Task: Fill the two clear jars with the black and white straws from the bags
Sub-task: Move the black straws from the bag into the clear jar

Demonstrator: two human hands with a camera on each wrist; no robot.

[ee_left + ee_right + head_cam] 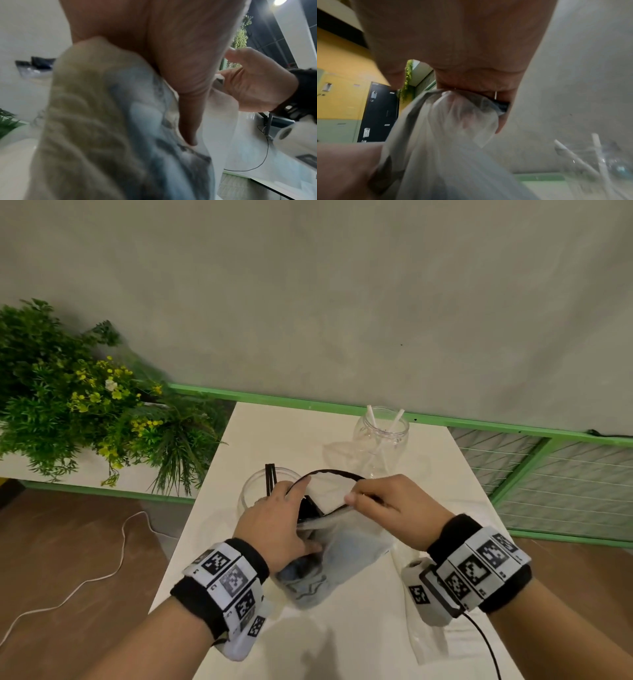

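Observation:
On the white table (274, 433), a clear jar (251, 491) at the near left holds two black straws (270, 477). A second clear jar (382, 440) farther back holds two white straws (371, 416). Both hands hold a translucent bag (346, 553) with a black-edged mouth above the table. My left hand (274, 522) grips the bag's left side, thumb pressed on the plastic. My right hand (371, 503) pinches the right rim, pulling the mouth wide. Black straws (311, 506) show inside the bag. In the wrist views the bag (102, 121) (453, 135) fills the frame.
Another flat plastic bag (428, 642) lies on the table at the near right. Crumpled clear plastic (337, 453) sits beside the far jar. Green plants (68, 398) stand to the left, a green-framed mesh panel (548, 474) to the right. A white cable (113, 559) runs over the floor.

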